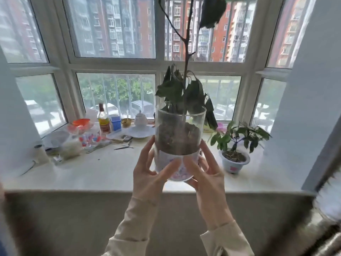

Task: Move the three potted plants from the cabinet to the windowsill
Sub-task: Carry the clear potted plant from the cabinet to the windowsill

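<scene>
I hold a clear glass jar plant (179, 135) upright above the front part of the white windowsill (103, 174). It has dark soil, wilted dark leaves and a tall thin stem. My left hand (149, 174) grips its lower left side and my right hand (206, 174) its lower right side, thumbs on the front. A small green plant in a pale round pot (235, 159) stands on the windowsill to the right of the jar. No cabinet and no third plant are in view.
Clutter fills the sill's left and back: a sauce bottle (103, 119), a blue basket (115, 122), a white teapot on a plate (141, 126), an orange bowl (81, 123), bags, scissors. White walls flank the bay window.
</scene>
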